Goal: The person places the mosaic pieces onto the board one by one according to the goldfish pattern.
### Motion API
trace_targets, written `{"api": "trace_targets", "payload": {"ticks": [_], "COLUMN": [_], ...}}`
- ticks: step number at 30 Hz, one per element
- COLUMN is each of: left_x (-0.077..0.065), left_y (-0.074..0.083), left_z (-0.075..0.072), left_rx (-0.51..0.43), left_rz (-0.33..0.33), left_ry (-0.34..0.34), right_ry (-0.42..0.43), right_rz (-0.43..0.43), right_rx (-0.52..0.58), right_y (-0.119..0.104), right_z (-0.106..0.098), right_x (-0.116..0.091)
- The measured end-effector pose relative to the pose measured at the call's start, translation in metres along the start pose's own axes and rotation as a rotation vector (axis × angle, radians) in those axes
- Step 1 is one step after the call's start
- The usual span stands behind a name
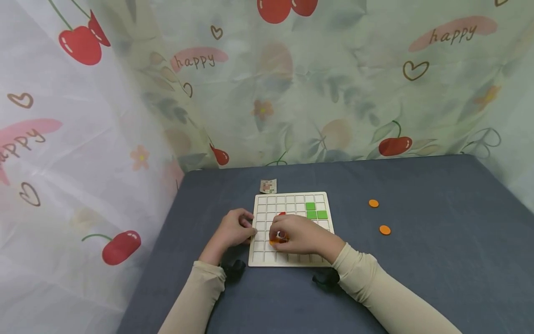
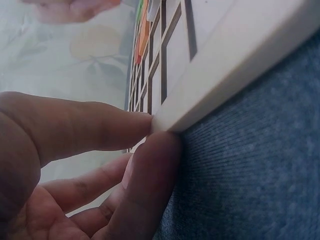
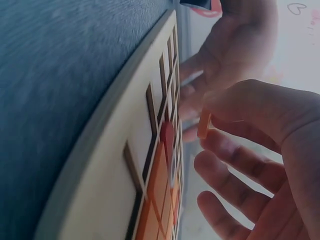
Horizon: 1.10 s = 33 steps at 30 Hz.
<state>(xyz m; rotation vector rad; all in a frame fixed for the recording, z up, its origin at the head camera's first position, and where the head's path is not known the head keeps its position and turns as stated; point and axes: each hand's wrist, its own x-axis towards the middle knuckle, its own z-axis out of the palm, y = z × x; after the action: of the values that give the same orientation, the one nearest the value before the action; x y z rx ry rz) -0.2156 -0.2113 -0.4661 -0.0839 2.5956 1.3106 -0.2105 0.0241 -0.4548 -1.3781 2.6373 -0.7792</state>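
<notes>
A pale square grid board [image 1: 252, 253] lies on the table, partly hidden under the right hand. At its left edge, the left hand [image 1: 233, 228] pinches the rim [image 2: 210, 95] between thumb and a fingertip. Over the board's middle, the right hand [image 1: 302, 233] holds a small orange tile [image 3: 204, 124] between thumb and index finger, its other fingers loosely bent. Below that hand, orange tiles [image 3: 155, 192] and a red piece [image 3: 167, 132] sit in the grid. Three green tiles [image 1: 311, 215] fill cells toward the board's upper right.
Two orange round pieces [image 1: 384, 230] lie on the dark cloth to the right of the board. A small patterned card [image 1: 268, 186] lies just beyond the board's far edge. A printed curtain [image 1: 292, 93] hangs behind the table [image 1: 438, 260] and along its left side.
</notes>
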Motion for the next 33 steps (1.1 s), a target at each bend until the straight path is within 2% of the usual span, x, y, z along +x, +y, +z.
{"api": "trace_targets", "payload": {"ticks": [10,23,29,33], "left_x": [0.000,-0.001,0.000,0.000], "left_y": [-0.002,-0.001,-0.001,-0.001], "left_z": [-0.001,-0.002,-0.001,-0.001], "left_rx": [0.008,-0.006,-0.009,-0.005], "left_rz": [0.026,0.017,0.012,0.005], "left_ry": [-0.016,-0.017,-0.014,-0.014], "right_ry": [-0.019,-0.068,-0.045,-0.014], "right_rz": [0.015,0.026,0.029,0.069], "right_rx": [-0.025,-0.035,-0.020,-0.010], "right_y": [-0.006,-0.007,-0.002,0.007], "right_z": [0.008,0.008,-0.002,-0.018], "right_x": [0.011,0.012,0.004,-0.015]}}
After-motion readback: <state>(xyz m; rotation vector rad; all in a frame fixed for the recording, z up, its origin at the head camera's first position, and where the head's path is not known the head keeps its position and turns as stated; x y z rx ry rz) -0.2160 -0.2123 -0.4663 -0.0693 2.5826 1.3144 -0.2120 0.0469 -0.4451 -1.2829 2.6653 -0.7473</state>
